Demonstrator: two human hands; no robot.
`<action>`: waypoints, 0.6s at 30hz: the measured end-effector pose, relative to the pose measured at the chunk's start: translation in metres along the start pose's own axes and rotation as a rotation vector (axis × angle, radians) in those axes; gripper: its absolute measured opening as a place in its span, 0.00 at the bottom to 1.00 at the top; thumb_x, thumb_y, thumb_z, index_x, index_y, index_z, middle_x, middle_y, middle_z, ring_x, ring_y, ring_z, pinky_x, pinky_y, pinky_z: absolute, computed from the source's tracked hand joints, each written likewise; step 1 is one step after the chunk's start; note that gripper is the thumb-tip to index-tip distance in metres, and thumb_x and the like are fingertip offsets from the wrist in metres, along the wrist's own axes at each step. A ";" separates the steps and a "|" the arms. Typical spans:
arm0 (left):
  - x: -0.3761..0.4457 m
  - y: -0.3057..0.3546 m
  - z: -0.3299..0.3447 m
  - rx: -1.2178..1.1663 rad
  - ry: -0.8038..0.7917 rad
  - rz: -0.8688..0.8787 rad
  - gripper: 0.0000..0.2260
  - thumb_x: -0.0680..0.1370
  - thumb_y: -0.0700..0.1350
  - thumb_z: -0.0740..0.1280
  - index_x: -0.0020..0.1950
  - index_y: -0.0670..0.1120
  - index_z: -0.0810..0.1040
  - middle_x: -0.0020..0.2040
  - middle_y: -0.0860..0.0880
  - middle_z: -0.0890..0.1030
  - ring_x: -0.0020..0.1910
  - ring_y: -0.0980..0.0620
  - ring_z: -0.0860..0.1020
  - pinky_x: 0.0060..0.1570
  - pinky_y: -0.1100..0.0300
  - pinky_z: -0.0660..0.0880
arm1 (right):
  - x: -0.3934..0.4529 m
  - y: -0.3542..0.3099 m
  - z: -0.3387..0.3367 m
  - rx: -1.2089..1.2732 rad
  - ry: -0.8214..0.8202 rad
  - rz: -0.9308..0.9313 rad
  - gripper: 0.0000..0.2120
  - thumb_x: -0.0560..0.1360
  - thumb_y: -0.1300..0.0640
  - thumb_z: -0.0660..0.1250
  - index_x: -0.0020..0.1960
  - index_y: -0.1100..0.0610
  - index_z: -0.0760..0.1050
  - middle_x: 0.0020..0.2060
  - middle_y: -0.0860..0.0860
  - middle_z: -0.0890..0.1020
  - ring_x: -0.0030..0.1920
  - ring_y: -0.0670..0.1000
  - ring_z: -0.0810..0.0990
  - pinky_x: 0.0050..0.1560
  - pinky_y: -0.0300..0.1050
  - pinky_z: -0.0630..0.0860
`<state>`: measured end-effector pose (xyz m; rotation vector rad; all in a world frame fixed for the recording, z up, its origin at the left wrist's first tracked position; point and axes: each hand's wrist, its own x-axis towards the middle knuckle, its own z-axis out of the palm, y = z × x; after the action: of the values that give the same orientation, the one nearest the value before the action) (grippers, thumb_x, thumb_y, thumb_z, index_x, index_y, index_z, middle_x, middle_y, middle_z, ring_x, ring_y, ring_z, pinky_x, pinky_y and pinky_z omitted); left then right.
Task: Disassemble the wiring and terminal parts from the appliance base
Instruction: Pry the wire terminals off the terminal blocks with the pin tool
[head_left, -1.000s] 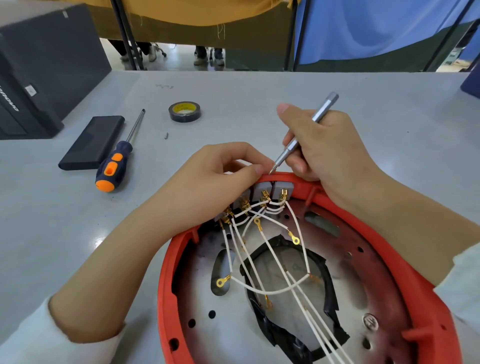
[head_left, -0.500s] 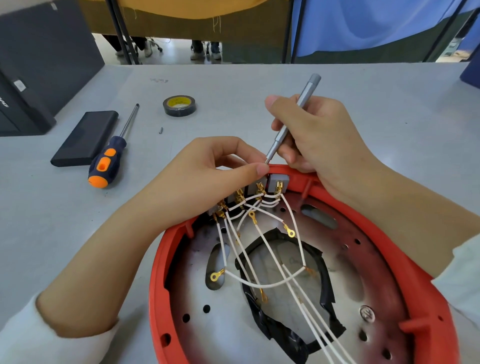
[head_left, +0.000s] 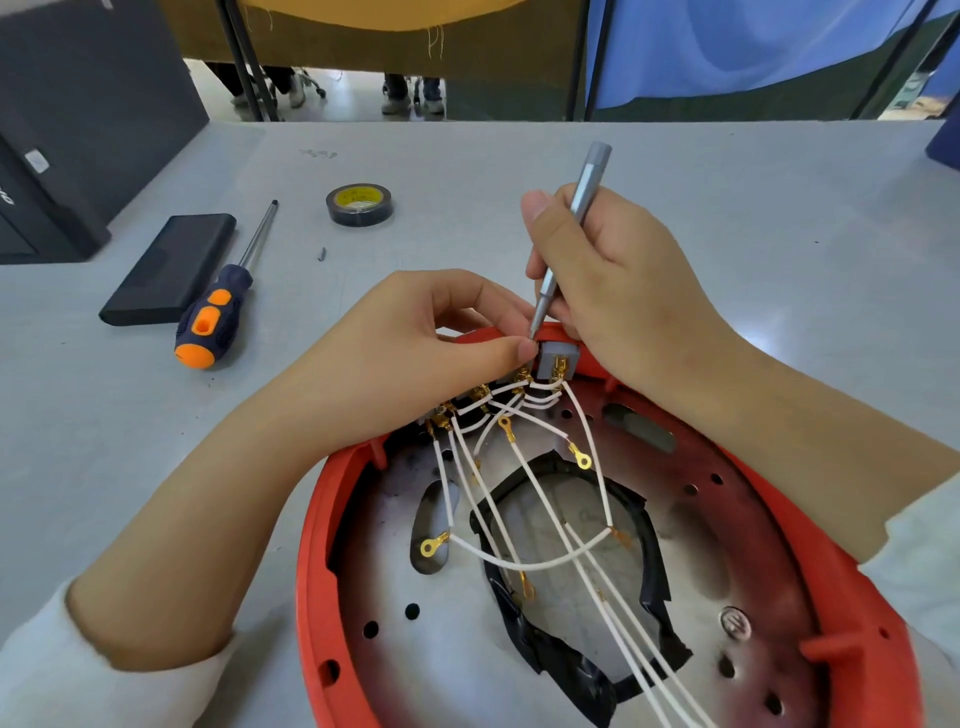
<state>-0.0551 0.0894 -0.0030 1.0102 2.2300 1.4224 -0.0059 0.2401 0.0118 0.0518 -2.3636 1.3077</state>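
Red appliance base (head_left: 332, 519) at 6 o'clock on grey table (head_left: 779, 208), white wires (head_left: 519, 499) fanning to grey terminal block (head_left: 558, 358) at its 12 o'clock rim; left hand (head_left: 415, 353) pinches at the block, right hand (head_left: 618, 291) grasps grey precision screwdriver (head_left: 582, 202), tip down at block; orange-handled screwdriver (head_left: 218, 312), black case (head_left: 166, 270) at 10 o'clock, tape roll (head_left: 359, 203) beyond

sleeves (head_left: 41, 675): 2, white, pushed up | forearms bare
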 end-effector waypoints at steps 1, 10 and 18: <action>0.000 0.000 0.000 -0.001 -0.003 -0.007 0.02 0.73 0.47 0.71 0.44 0.54 0.81 0.42 0.59 0.84 0.38 0.65 0.80 0.36 0.72 0.73 | -0.001 0.000 0.000 -0.011 -0.016 -0.004 0.16 0.82 0.51 0.55 0.36 0.51 0.68 0.23 0.36 0.73 0.26 0.39 0.73 0.28 0.30 0.68; 0.001 -0.004 -0.001 -0.027 -0.080 -0.047 0.05 0.76 0.44 0.68 0.48 0.54 0.80 0.36 0.54 0.83 0.29 0.57 0.76 0.28 0.68 0.72 | -0.002 0.001 0.000 -0.026 -0.080 0.002 0.16 0.82 0.49 0.54 0.37 0.51 0.69 0.21 0.40 0.71 0.24 0.41 0.71 0.33 0.38 0.65; 0.003 -0.006 0.001 -0.094 -0.055 -0.031 0.14 0.69 0.46 0.67 0.55 0.50 0.75 0.52 0.52 0.83 0.52 0.53 0.82 0.59 0.51 0.76 | -0.002 0.001 0.001 -0.061 -0.070 0.005 0.17 0.82 0.48 0.54 0.37 0.52 0.69 0.23 0.41 0.72 0.27 0.42 0.72 0.38 0.47 0.73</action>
<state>-0.0588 0.0909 -0.0084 0.9684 2.1103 1.4530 -0.0044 0.2393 0.0098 0.0739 -2.4621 1.2550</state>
